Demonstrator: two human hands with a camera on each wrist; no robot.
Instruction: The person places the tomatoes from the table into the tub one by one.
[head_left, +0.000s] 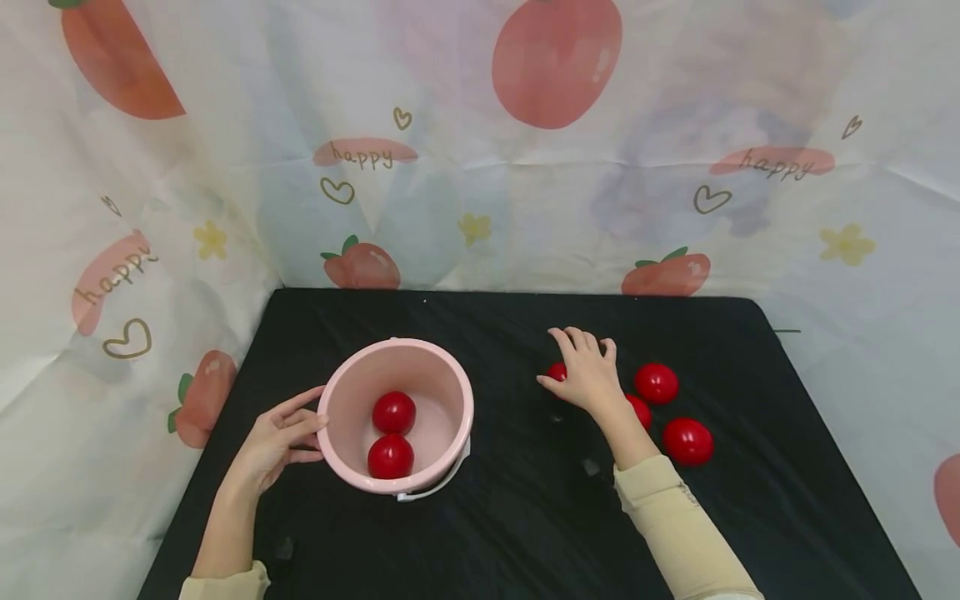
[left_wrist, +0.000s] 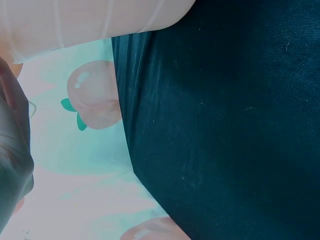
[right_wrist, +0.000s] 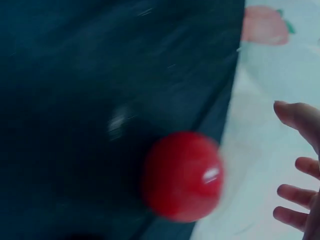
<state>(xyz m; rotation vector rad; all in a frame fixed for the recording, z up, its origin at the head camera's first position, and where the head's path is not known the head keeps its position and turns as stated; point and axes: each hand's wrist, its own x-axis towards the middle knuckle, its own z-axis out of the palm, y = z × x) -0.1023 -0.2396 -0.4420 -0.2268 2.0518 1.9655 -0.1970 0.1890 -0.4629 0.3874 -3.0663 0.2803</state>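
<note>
A pink bucket (head_left: 444, 475) stands on the black-covered table, with two red balls (head_left: 393, 412) inside. My left hand (head_left: 273, 442) holds the bucket's left side at the rim, the thumb at the rim's edge and the other fingers spread along the outside. In the left wrist view the bucket's ribbed wall (left_wrist: 80, 22) crosses the top. My right hand (head_left: 588, 371) reaches over the table with fingers spread and partly covers a red ball (head_left: 557, 372); whether it touches the ball cannot be told. In the right wrist view its thumb (right_wrist: 300, 117) and fingers are apart, holding nothing.
Right of the right hand lie red balls, one farther back (head_left: 656, 383), one nearer (head_left: 687, 442), and one partly hidden by the wrist (head_left: 639, 410). A white handle (head_left: 438, 487) hangs on the bucket's near side. Printed fabric (head_left: 480, 208) rises behind the table (head_left: 510, 533).
</note>
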